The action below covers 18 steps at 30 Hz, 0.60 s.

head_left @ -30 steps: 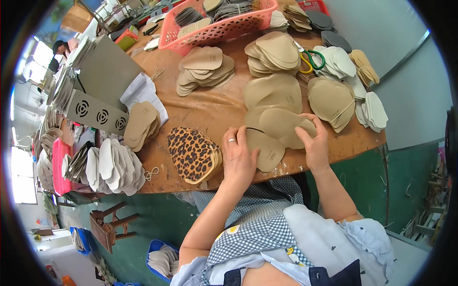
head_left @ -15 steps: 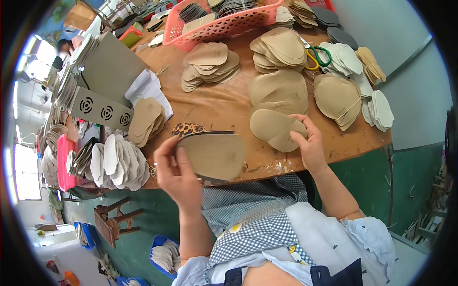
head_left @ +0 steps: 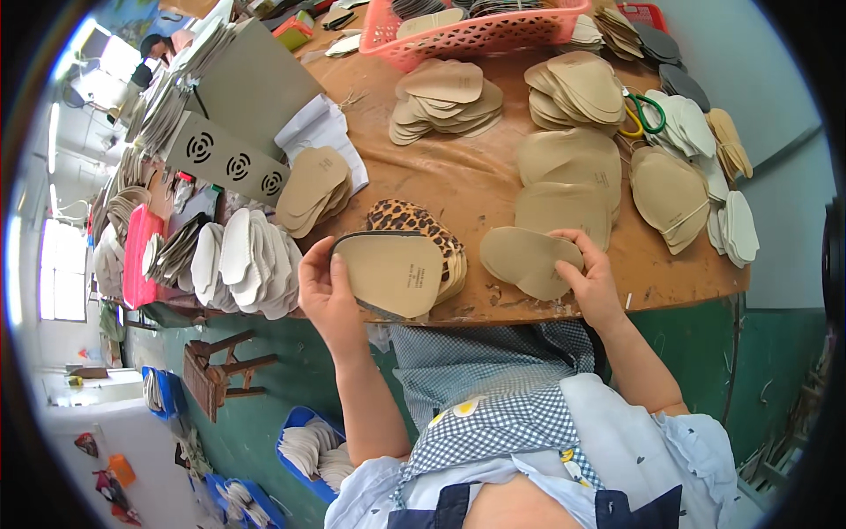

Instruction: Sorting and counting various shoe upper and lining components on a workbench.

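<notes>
My left hand grips the outer edge of a beige insole with a dark rim and small print, thumb on top. That insole overlaps a stack of leopard-print insoles near the table's front edge. To its right, my right hand pinches a few thin beige insole pieces, fanned slightly apart, thumb above and fingers beneath. Just beyond them lies a spread pile of larger beige pieces. How many pieces my right hand holds I cannot tell.
A pink basket of dark pieces stands at the back. Green-and-yellow scissors lie among beige and white stacks on the right. A grey metal box and white insoles occupy the left; a wooden stool is on the floor.
The left-hand insole, blurred before, is now sharper and tilted differently, and much more of the leopard-print stack shows behind it. My right hand keeps its pieces. The whole view has shifted.
</notes>
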Each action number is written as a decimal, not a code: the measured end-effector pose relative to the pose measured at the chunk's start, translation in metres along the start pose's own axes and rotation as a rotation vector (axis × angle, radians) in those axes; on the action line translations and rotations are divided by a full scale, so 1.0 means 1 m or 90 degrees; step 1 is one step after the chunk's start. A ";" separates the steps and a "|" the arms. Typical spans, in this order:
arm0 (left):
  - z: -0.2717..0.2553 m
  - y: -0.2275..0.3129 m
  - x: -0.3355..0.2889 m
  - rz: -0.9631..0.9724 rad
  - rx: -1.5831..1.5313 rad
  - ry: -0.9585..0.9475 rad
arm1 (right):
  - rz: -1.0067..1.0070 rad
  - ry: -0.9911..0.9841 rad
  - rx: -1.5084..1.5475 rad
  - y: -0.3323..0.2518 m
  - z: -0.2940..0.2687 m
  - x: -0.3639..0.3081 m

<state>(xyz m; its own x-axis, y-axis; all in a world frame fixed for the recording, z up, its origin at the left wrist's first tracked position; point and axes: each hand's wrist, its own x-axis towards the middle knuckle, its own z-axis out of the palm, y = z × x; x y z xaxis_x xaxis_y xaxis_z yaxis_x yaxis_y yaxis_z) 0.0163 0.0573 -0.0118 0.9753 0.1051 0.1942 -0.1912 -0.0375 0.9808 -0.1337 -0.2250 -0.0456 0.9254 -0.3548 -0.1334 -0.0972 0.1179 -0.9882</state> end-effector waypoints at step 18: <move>0.023 0.004 0.019 0.032 0.032 -0.076 | -0.056 -0.017 -0.110 -0.001 0.014 0.000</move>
<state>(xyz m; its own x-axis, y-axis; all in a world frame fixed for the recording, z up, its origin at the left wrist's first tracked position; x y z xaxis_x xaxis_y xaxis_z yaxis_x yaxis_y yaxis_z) 0.0362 0.0363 -0.0045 0.9715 -0.0167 0.2363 -0.2368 -0.0900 0.9674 -0.1283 -0.2125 -0.0432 0.9425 -0.3312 -0.0454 -0.0741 -0.0744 -0.9945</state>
